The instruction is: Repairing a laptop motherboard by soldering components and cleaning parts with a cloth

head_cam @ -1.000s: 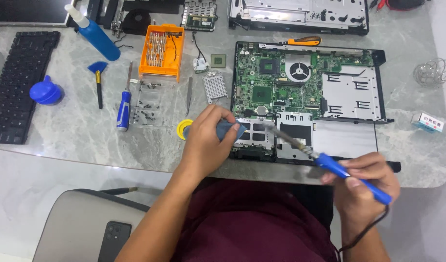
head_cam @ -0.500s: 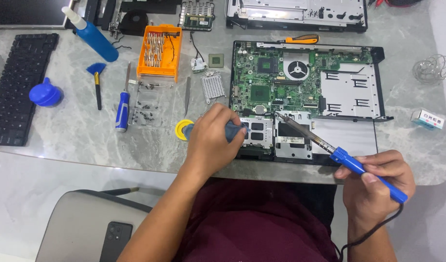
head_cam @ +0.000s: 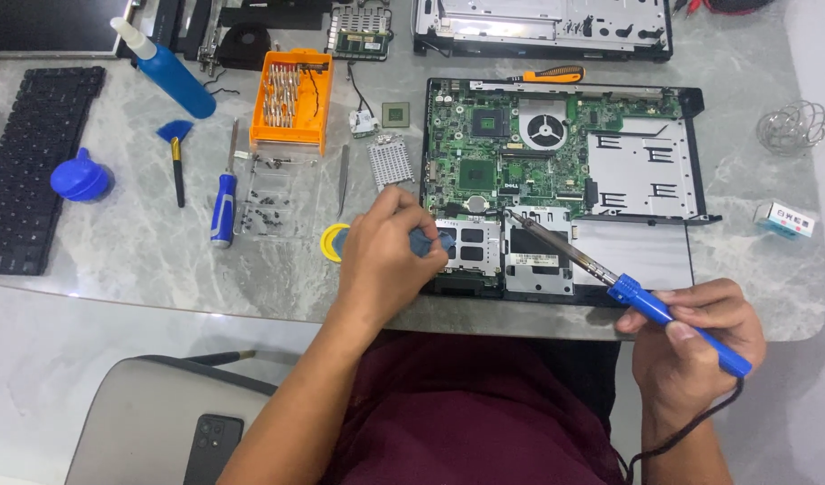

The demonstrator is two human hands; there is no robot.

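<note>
An opened laptop base with a green circuit board point(head_cam: 520, 148) lies on the marble table. My right hand point(head_cam: 695, 337) grips the blue handle of a soldering iron point(head_cam: 673, 319); its metal tip points up-left and rests over the silver plates near the board's lower edge point(head_cam: 520, 220). My left hand point(head_cam: 386, 256) is closed around a small blue tool point(head_cam: 430, 241), whose end lies on the laptop's front left corner. A yellow ring-shaped item point(head_cam: 330, 242) sits just left of that hand.
An orange screwdriver-bit case point(head_cam: 291, 90), a blue-handled screwdriver point(head_cam: 222, 207), loose screws, a blue brush, a blue bottle point(head_cam: 166, 67), a blue blower bulb point(head_cam: 78, 178) and a black keyboard point(head_cam: 26, 171) lie to the left. A wire stand point(head_cam: 794, 126) and small box point(head_cam: 783, 218) sit right.
My right hand has drawn back to the right and down with the soldering iron, and its tip has shifted right along the board's lower edge. The left hand has stayed put.
</note>
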